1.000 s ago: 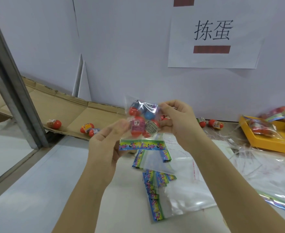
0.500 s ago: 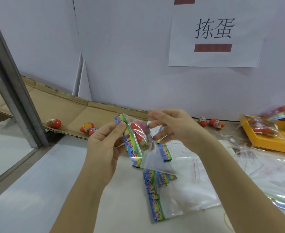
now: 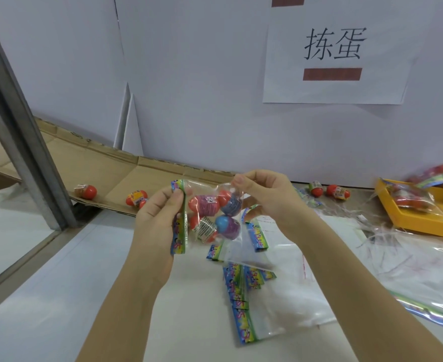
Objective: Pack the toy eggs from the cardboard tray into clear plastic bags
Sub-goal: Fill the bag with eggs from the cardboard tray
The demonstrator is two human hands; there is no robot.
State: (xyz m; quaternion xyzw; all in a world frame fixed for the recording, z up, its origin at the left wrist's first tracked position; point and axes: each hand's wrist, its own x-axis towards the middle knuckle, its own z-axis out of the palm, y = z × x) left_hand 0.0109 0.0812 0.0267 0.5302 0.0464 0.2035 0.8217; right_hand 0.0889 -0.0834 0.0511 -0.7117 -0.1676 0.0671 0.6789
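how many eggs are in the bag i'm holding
4 in the bag: upper-left egg, upper-right egg, lower-left egg, lower-right egg. Others may hide behind them.

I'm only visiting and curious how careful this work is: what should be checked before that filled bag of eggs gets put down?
1. Grip: left hand pinches the filled bag by its printed strip, right hand pinches the opposite end: ok.
2. Toy eggs all inside the bag, none poking out: ok.
3. Bag mouth sealed: cannot tell.
4. Room in the yellow tray, which holds filled bags and is partly out of view: cannot tell.
5. Empty bags on the table for the next round: ok.
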